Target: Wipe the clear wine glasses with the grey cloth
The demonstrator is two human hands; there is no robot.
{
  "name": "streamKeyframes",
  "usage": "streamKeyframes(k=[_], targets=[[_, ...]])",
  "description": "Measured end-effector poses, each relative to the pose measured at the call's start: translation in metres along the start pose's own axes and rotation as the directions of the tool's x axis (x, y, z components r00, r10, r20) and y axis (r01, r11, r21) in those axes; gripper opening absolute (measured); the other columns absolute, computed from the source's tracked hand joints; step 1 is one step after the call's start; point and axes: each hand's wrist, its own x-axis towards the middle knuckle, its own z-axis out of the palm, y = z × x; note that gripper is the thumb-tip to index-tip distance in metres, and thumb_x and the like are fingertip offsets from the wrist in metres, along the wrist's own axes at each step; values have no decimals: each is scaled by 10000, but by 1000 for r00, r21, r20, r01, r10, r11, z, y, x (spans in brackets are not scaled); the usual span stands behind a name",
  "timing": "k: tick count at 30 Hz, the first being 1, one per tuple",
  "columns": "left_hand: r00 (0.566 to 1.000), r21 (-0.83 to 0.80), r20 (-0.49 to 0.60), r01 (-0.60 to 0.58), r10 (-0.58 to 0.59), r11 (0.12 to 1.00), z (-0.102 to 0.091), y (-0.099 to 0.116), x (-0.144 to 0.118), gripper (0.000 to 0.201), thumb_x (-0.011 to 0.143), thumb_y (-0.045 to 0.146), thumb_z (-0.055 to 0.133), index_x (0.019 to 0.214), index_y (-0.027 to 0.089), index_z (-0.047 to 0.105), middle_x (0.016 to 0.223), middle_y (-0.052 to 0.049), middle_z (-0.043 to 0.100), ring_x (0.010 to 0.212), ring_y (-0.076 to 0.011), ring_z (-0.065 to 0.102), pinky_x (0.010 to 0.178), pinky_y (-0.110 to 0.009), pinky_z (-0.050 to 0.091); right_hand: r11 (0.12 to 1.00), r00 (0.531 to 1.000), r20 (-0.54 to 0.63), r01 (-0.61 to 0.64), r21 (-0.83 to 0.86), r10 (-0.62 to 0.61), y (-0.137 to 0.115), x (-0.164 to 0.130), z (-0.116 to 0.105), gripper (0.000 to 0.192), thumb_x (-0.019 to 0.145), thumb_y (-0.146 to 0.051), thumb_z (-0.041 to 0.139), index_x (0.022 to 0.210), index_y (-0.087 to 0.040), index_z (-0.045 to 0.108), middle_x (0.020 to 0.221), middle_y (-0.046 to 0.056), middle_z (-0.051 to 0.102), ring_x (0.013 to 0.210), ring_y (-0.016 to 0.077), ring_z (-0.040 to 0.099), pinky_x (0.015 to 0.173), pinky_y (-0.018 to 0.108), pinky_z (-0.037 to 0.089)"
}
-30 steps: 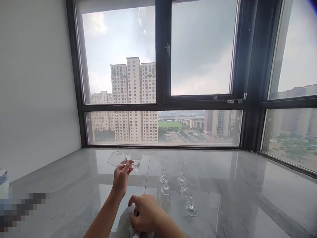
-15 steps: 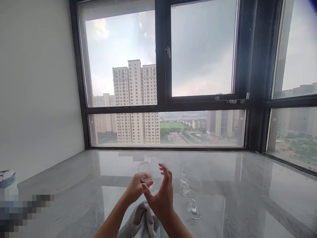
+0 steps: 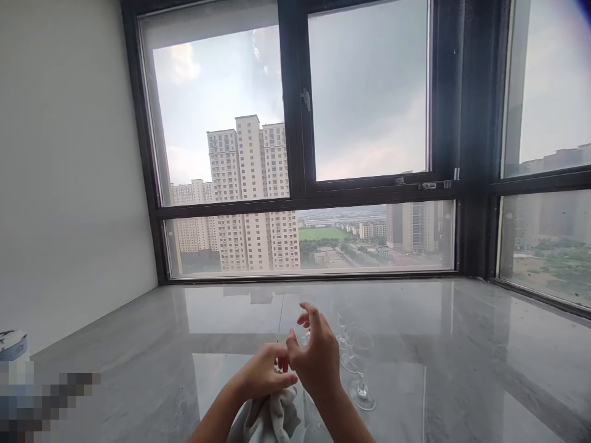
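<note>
My left hand [image 3: 265,372] hovers low over a bunched grey cloth [image 3: 272,415]. Its fingers are curled, with the thumb stretched over the cloth, and a bit of the fabric shows between them. Beside it, my right hand [image 3: 318,354] curves its thumb and fingers around a faint clear glass [image 3: 305,336], mostly hidden by the hand. Its thumb is close to the left fingers. Clear stemmed wine glasses stand in a row just to the right; the nearest wine glass [image 3: 362,391] stands upright on its round foot.
A glossy grey tiled surface [image 3: 462,369] runs up to the dark window frame [image 3: 314,277]. At the left edge is a white and blue container [image 3: 13,346], beside a blurred-out patch. A pale wall [image 3: 74,184] rises on the left.
The glass has left the top of my left hand, which has drawn down to the cloth. My right hand has shifted slightly right. The view has tilted a little.
</note>
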Motion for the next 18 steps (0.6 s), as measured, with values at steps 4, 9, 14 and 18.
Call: streamKeyframes(k=[4,9,14,18], targets=[[1000,28,-23,21,-20,999,0,-14,3,230,812,322,540,657,163,601,646,17,507,651,-132,419,638,-241,340,995,999,-14,33,-90,-35,6,-2,3,420,772,-126,560,1177,-224,508,880,13,614,837,228,616,821,426,473],[993,63,-113,38,-31,997,0,-26,7,325,845,416,539,643,162,559,620,25,427,630,-123,358,607,-239,294,991,998,-33,49,-125,-53,11,-4,9,458,774,-97,558,1215,-203,496,882,20,612,861,230,595,874,432,429],[994,69,-103,53,-46,996,0,-27,6,410,838,506,565,638,148,579,609,26,433,626,-117,357,599,-233,302,977,996,-31,73,-201,-80,12,-3,6,429,769,-93,572,1184,-195,541,889,30,639,939,255,568,881,424,388],[993,28,-91,71,-68,997,0,-22,5,400,820,500,582,646,141,615,610,18,470,647,-126,394,630,-242,350,969,996,-57,55,-239,-70,9,0,1,420,754,-101,595,1161,-199,574,938,49,675,986,275,551,901,434,363]])
